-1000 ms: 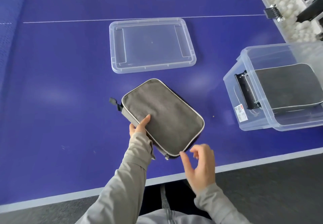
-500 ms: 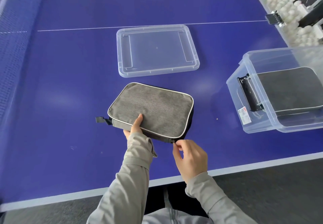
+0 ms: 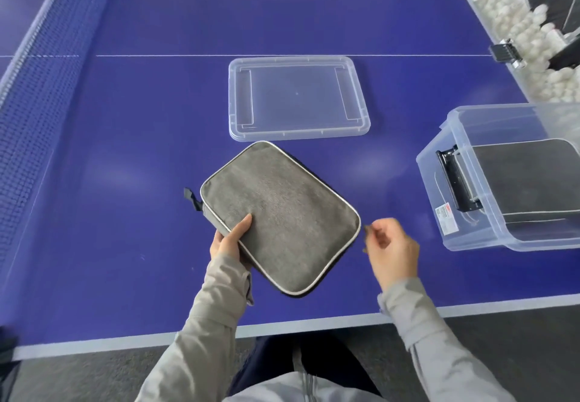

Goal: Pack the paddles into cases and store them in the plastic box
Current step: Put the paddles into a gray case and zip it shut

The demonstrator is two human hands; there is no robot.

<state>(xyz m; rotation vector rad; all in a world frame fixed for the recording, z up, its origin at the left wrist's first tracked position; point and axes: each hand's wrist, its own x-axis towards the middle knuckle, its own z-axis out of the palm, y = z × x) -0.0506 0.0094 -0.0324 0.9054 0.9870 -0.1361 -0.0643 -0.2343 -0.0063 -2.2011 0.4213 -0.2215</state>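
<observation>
A grey fabric paddle case (image 3: 282,213) with pale piping lies tilted on the blue table, closed. My left hand (image 3: 230,236) grips its near-left edge, thumb on top. My right hand (image 3: 392,251) is at the case's right corner, fingers curled, thumb and forefinger pinching the small zipper pull there. The clear plastic box (image 3: 470,229) stands at the right with another grey case (image 3: 527,178) lying inside it. No bare paddle is in sight.
The box's clear lid (image 3: 298,97) lies flat just beyond the case. The net (image 3: 40,94) runs along the left. A trough of white balls (image 3: 518,34) lines the far right edge. The table's white front edge (image 3: 282,329) is close to my body.
The case has turned so that one corner points at me. My right hand moved from the near edge round to the right corner, still pinching. My left hand kept its grip.
</observation>
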